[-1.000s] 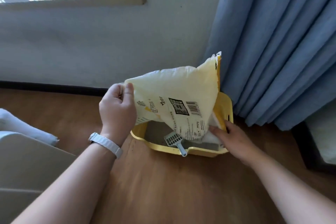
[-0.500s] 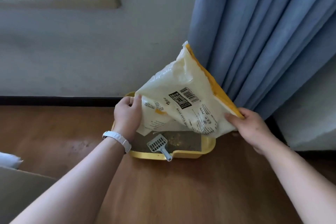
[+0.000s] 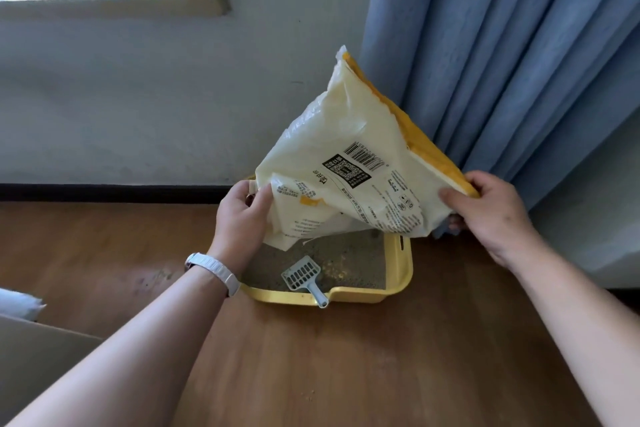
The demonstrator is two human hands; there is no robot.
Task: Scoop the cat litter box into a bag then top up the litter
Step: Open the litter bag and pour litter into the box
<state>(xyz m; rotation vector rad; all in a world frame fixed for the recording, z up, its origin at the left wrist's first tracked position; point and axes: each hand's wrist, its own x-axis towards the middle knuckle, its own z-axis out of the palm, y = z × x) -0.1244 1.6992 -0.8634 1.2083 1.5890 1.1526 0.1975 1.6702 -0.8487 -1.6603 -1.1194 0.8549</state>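
A cream and yellow litter bag (image 3: 349,163) hangs tilted over the yellow litter box (image 3: 403,274) on the floor by the wall. My left hand (image 3: 242,218) pinches the bag's lower left edge near its mouth. My right hand (image 3: 485,211) grips the bag's yellow right corner from below. Grey litter with some yellow grains (image 3: 341,265) fills the box. A pale blue slotted scoop (image 3: 304,276) lies in the litter, its handle resting over the front rim. The bag hides the back of the box.
A blue curtain (image 3: 502,62) hangs right behind the bag, down to the floor. A white wall with a black skirting board (image 3: 104,191) runs behind the box. Something white and a pale panel (image 3: 31,340) sit at the left edge on the wooden floor.
My right hand went from the bag's low end inside the box to its yellow corner and raised it. The bag swung up on the right; its left edge now points down into the box.
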